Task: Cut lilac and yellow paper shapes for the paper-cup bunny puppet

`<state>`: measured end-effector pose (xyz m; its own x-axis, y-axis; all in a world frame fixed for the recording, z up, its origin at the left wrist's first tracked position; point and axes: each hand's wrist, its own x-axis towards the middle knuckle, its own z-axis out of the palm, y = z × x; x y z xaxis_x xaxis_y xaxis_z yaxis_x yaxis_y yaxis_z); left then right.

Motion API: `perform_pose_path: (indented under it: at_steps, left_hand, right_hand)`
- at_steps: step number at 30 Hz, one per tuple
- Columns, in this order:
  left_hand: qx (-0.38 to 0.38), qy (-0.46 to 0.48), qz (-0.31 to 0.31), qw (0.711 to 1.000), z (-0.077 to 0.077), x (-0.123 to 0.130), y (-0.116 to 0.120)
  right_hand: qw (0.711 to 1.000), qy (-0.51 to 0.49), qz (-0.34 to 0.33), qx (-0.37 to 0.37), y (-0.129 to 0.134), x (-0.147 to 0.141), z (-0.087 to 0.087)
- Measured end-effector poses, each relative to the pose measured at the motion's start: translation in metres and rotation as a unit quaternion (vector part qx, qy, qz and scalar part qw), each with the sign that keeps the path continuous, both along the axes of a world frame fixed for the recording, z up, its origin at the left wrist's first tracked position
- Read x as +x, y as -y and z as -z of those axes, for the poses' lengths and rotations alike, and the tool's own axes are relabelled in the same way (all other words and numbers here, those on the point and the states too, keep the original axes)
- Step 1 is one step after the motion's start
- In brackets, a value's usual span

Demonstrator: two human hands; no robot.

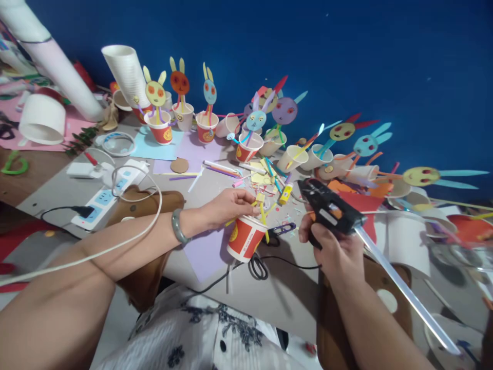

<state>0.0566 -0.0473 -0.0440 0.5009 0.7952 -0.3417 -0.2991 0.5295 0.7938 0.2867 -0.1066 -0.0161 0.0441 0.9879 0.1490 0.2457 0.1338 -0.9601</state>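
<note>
My left hand [227, 206] is over the rim of a red and white paper cup [246, 241], fingers pinched on a yellow paper strip [262, 209] that rises from the cup. More yellow strip hangs down the cup's right side. The cup stands slightly tilted at the front of the table, by a purple paper sheet [206, 257]. My right hand [335, 252] is wrapped round the handle of a black hot glue gun [331, 208], its nozzle pointing up and left. A long clear glue stick [408, 293] sticks out of the gun's back.
Paper cups with rabbit-faced figures [156, 95] line the blue wall. Paper scraps, markers and a yellow glue tube [286, 194] lie mid-table. A power strip [111, 198] sits at left, a white cable [154, 221] crossing above my left arm. A black cord [259, 267] coils near the cup.
</note>
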Motion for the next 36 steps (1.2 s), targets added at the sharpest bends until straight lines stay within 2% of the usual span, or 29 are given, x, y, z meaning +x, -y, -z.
perform_pose_path:
  at_steps: [4, 7, 10, 17, 28, 36]
  left_hand:
    - [0.011, -0.017, -0.011, 1.000, 0.001, 0.002, 0.000]
    - [0.022, -0.035, -0.018, 0.999, -0.001, 0.002, 0.000]
    - [0.036, -0.047, -0.016, 0.998, -0.002, 0.001, 0.000]
    - [0.048, -0.046, -0.017, 0.998, -0.003, -0.001, 0.001]
    - [0.066, -0.050, -0.008, 0.997, -0.006, -0.001, 0.002]
    - [0.070, -0.058, -0.002, 0.996, -0.008, -0.002, 0.002]
  right_hand:
    - [0.986, 0.149, -0.076, -0.006, 0.008, 0.006, 0.008]
    - [0.967, 0.237, -0.098, 0.010, 0.008, 0.004, 0.008]
    - [0.954, 0.282, -0.102, 0.026, 0.007, -0.001, 0.003]
    - [0.939, 0.321, -0.112, 0.055, 0.005, -0.007, -0.001]
    - [0.919, 0.357, -0.140, 0.091, 0.005, 0.001, 0.006]
    - [0.927, 0.332, -0.154, 0.079, 0.005, 0.001, 0.004]
